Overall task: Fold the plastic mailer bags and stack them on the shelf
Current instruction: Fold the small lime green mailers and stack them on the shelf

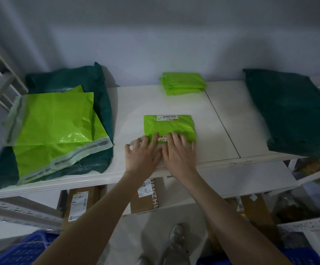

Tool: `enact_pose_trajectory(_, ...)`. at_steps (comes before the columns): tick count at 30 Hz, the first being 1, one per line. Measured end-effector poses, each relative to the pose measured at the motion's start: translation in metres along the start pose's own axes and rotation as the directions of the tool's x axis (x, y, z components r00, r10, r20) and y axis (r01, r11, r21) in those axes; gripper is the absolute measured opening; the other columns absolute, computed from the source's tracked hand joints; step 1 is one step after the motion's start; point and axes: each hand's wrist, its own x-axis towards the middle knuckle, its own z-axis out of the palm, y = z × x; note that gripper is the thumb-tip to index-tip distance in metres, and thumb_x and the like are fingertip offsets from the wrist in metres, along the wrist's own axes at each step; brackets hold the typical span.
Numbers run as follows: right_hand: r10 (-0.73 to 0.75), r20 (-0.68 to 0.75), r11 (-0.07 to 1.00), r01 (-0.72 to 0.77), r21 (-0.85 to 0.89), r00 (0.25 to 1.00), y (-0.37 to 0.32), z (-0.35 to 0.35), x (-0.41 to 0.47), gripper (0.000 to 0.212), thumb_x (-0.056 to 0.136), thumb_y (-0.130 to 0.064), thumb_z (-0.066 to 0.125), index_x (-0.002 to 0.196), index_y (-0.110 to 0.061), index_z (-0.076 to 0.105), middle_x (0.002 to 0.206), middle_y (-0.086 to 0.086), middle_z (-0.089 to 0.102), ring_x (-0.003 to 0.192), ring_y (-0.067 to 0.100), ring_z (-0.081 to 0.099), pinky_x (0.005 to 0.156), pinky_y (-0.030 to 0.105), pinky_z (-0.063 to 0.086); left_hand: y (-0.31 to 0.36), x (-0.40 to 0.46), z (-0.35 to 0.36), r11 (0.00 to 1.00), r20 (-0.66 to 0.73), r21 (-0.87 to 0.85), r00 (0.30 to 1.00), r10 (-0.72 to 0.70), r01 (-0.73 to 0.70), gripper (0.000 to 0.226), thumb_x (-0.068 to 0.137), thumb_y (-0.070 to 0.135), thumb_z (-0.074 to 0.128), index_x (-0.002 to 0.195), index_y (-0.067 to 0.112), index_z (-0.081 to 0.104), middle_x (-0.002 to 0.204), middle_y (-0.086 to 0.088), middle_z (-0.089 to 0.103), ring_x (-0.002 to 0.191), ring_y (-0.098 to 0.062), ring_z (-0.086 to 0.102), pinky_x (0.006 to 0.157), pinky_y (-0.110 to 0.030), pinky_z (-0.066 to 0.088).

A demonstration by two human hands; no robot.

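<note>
Pressing the fold flat on the shelf [222,119]

Our left hand [142,153] and right hand [179,152], fingers spread, gripping nothing, pin the mailer bag [169,127] mid-shelf; slick plastic may spring open once we lift toward the folded stack [183,84]

Five lime mailers [169,125]; two dark-green bags [293,111]; two hands [178,152].

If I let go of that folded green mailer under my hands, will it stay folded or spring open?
The folded green mailer will probably puff back open: its top bulges and wrinkles while both the left hand and right hand press its near edge flat. The glossy film looks thin and floppy, so it may also slide on the smooth white shelf.
</note>
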Motion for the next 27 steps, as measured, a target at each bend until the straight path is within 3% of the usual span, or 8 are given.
enact_pose_trajectory(5, 0.047, 0.070, 0.999, -0.049, 0.023, 0.996, 0.025, 0.000, 0.001, 0.050, 0.089, -0.037, 0.028, 0.113, -0.009, 0.062, 0.107, 0.003, 0.063, 0.093, 0.024, 0.059, 0.075, 0.038, 0.048, 0.001, 0.001, 0.002, 1.000, 0.009, 0.002, 1.000, -0.017, 0.017, 0.072, 0.083, 0.055, -0.009, 0.148, 0.031, 0.011, 0.140, 0.000, 0.041, 0.127, -0.025, 0.041, 0.098, -0.045, 0.033)
enact_pose_trajectory(8, 0.033, 0.128, 0.997, -0.041, 0.060, 0.991, 0.031, 0.001, 0.000, 0.059, 0.090, -0.039, 0.020, 0.124, -0.006, 0.055, 0.119, 0.009, 0.059, 0.105, 0.028, 0.057, 0.085, 0.044, 0.047, 0.002, 0.002, 0.002, 1.000, 0.020, -0.009, 1.000, -0.021, 0.021, 0.076, 0.080, 0.056, -0.012, 0.148, 0.031, 0.011, 0.141, 0.000, 0.040, 0.128, -0.027, 0.040, 0.100, -0.046, 0.032)
enact_pose_trajectory(13, 0.062, 0.190, 0.995, -0.076, 0.069, 0.980, 0.028, -0.002, -0.003, 0.070, 0.087, -0.045, 0.009, 0.136, -0.007, 0.042, 0.123, 0.013, 0.055, 0.109, 0.031, 0.053, 0.088, 0.042, 0.042, 0.004, 0.002, 0.001, 1.000, 0.038, -0.006, 0.999, -0.028, 0.029, 0.076, 0.080, 0.057, -0.013, 0.148, 0.032, 0.009, 0.144, 0.000, 0.038, 0.130, -0.026, 0.038, 0.101, -0.046, 0.031)
enact_pose_trajectory(18, 0.052, 0.254, 0.996, -0.069, 0.061, 0.966, 0.039, -0.005, -0.003, 0.054, 0.095, -0.044, 0.032, 0.142, -0.017, 0.031, 0.131, 0.013, 0.049, 0.119, 0.034, 0.043, 0.092, 0.044, 0.035, 0.006, 0.001, -0.001, 0.999, 0.057, -0.011, 0.998, -0.030, 0.030, 0.069, 0.086, 0.057, -0.006, 0.149, 0.031, 0.007, 0.144, -0.001, 0.036, 0.131, -0.027, 0.035, 0.103, -0.047, 0.029)
enact_pose_trajectory(22, 0.112, 0.246, 0.992, -0.124, 0.036, 0.963, 0.039, -0.004, -0.005, 0.059, 0.089, -0.044, 0.031, 0.129, -0.004, 0.049, 0.117, 0.012, 0.061, 0.107, 0.028, 0.053, 0.084, 0.041, 0.041, 0.008, -0.001, -0.001, 0.999, 0.052, 0.009, 0.998, -0.040, 0.039, 0.074, 0.083, 0.058, -0.009, 0.149, 0.028, 0.004, 0.145, -0.001, 0.034, 0.133, -0.025, 0.033, 0.103, -0.046, 0.028)
enact_pose_trajectory(24, 0.115, 0.207, 0.992, -0.123, 0.027, 0.972, 0.041, -0.003, -0.008, 0.062, 0.084, -0.045, 0.026, 0.118, -0.003, 0.058, 0.109, 0.008, 0.065, 0.097, 0.027, 0.057, 0.077, 0.040, 0.044, 0.008, -0.001, 0.000, 0.999, 0.054, 0.012, 0.997, -0.054, 0.053, 0.081, 0.078, 0.058, -0.015, 0.150, 0.025, 0.003, 0.146, -0.001, 0.033, 0.134, -0.023, 0.032, 0.104, -0.045, 0.027)
enact_pose_trajectory(27, 0.107, 0.196, 0.992, -0.118, 0.044, 0.975, 0.046, -0.005, -0.009, 0.062, 0.084, -0.044, 0.021, 0.117, -0.007, 0.058, 0.110, 0.004, 0.062, 0.098, 0.027, 0.055, 0.077, 0.040, 0.041, 0.008, -0.002, -0.001, 0.997, 0.067, -0.008, 0.995, -0.071, 0.072, 0.085, 0.077, 0.058, -0.015, 0.151, 0.021, 0.005, 0.150, 0.000, 0.032, 0.137, -0.021, 0.028, 0.107, -0.045, 0.024)
